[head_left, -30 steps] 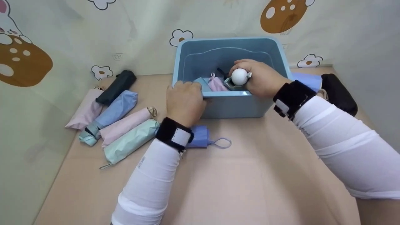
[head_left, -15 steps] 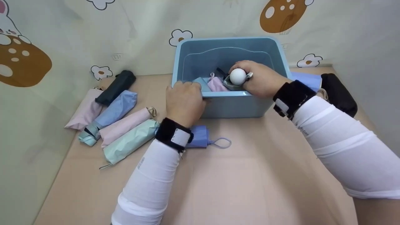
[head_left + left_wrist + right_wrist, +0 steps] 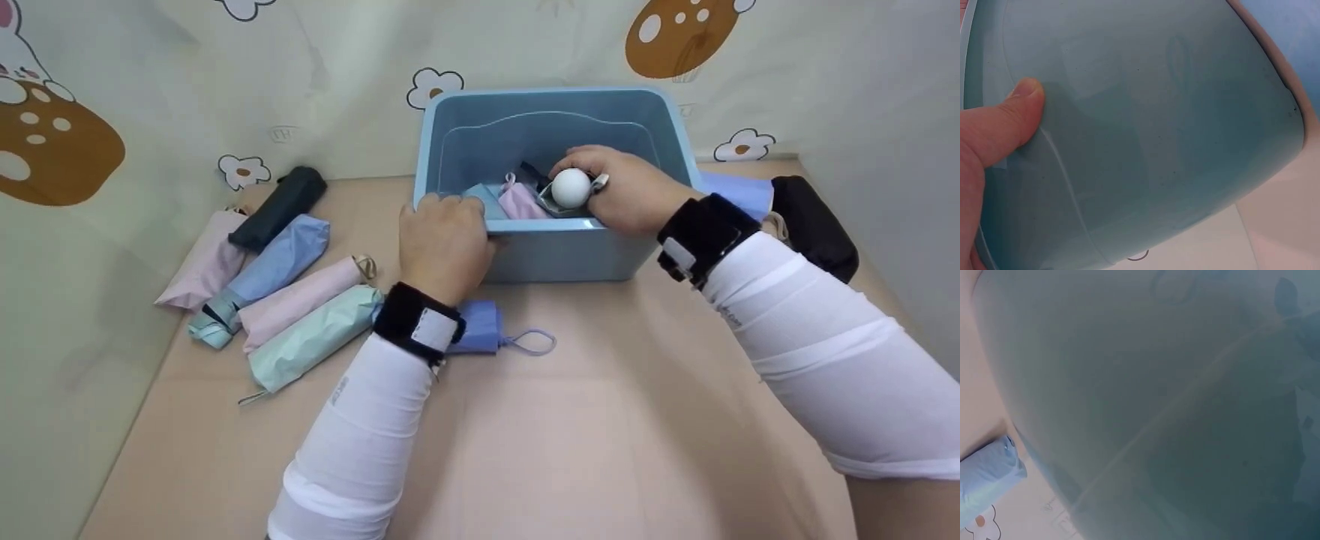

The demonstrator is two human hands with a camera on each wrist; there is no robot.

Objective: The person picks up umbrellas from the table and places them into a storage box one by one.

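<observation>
left hand (image 3: 444, 244): clamping the blue bin (image 3: 562, 256) at its near rim | right hand (image 3: 634, 191): holding the white-knobbed umbrella (image 3: 571, 187) inside the bin, right of the left hand | step: seemingly setting down or picking up, direction unclear | next: likely calling for letting go or lifting clear while steadying the bin
</observation>
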